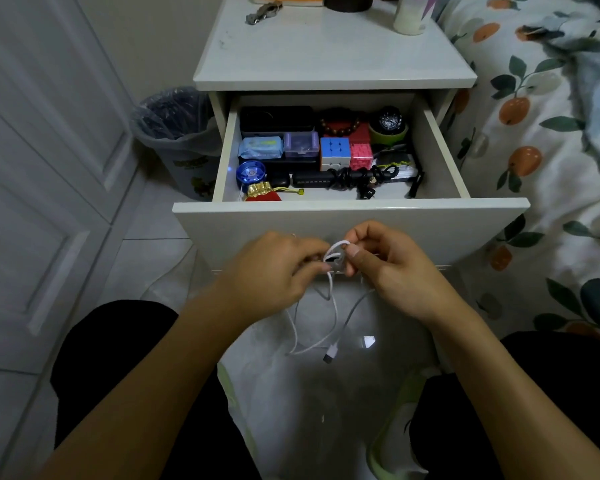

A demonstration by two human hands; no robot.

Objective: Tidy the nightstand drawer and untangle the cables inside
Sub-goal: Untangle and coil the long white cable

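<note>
**At the open drawer: white cable mid-untangle**

Down at the six o'clock side of the nightstand [333, 53], I'm crouched on the pale tiled floor [146, 271], with the bed [548, 109] and its orange-print cover at three o'clock and white panelled doors [49, 140] at nine. A lined waste bin [177, 133] stands at ten o'clock, just beside the nightstand.

The drawer [350, 226] is pulled out. Inside, things lie packed close: a black case [276, 120] at the back, a colour cube [335, 152] near the middle, and a black power strip [312, 179] along the front whose black cord [357, 177] sits bunched in a knot at its right end.

By my judgement the step in hand is untangling. The white cable [333, 299] is out of the drawer, held in front of the drawer face. My left hand [274, 271] has its fingers curled, pinching the cable at the knot; my right hand [392, 268] pinches the small loop just beside it, thumb pressed on top. Slack hangs below toward six o'clock, ending in a plug [330, 353] that dangles free above the floor.

Next I'd expect to need the loop loosened, the free end fed back through, and gentle pulls, since tugging would tighten the knot. The black cord looks like it is waiting after that.
</note>
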